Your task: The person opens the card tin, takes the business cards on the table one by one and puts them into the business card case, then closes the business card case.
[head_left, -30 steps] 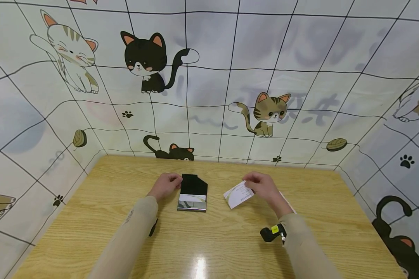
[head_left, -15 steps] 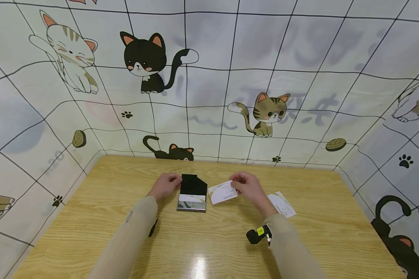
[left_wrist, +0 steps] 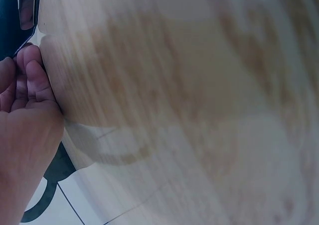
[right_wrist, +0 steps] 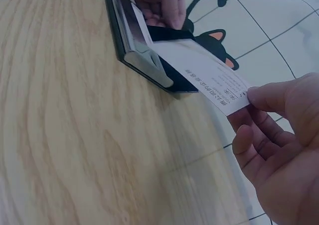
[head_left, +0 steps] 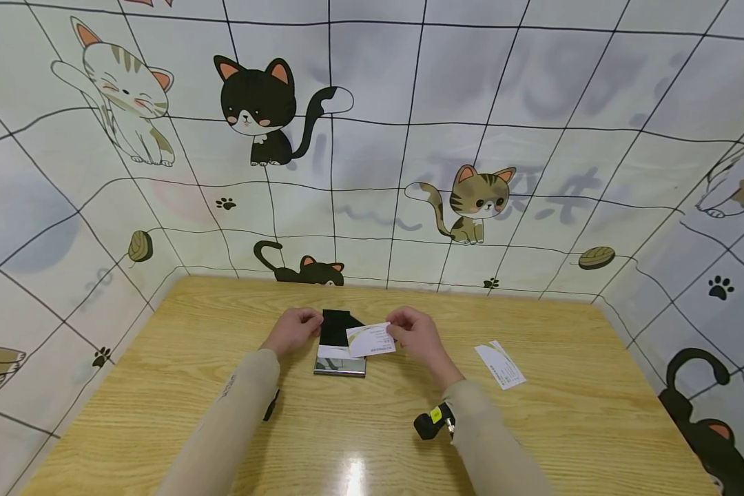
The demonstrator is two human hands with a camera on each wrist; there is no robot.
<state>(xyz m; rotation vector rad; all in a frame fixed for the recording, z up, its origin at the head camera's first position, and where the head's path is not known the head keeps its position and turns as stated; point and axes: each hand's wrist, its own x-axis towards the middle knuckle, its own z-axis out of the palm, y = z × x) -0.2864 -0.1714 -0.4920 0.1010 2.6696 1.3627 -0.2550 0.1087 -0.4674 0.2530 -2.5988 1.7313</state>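
A black card case (head_left: pixel 335 331) with a shiny metal front lies open on the table, a white card (head_left: pixel 330 352) showing in its pocket. My left hand (head_left: pixel 293 331) pinches the case's upper left edge; in the left wrist view, curled fingers (left_wrist: pixel 32 78) sit at that dark edge. Between thumb and fingers my right hand (head_left: pixel 417 335) pinches a white business card (head_left: pixel 372 339) by its right end. The card's far end overlaps the case's right side. In the right wrist view this printed card (right_wrist: pixel 209 75) slants over the case (right_wrist: pixel 134 41) toward its pocket.
Other white business cards (head_left: pixel 501 365) lie on the wooden table (head_left: pixel 359 420), right of the right forearm. A wall covering (head_left: pixel 372 151) with cartoon cats rises behind the table's back edge. A black wrist camera (head_left: pixel 432 421) hangs below the right wrist.
My right hand has carried the business card leftward from the table's right part until it overlaps the card case. Cards formerly behind the right forearm are now uncovered. The left hand stays put.
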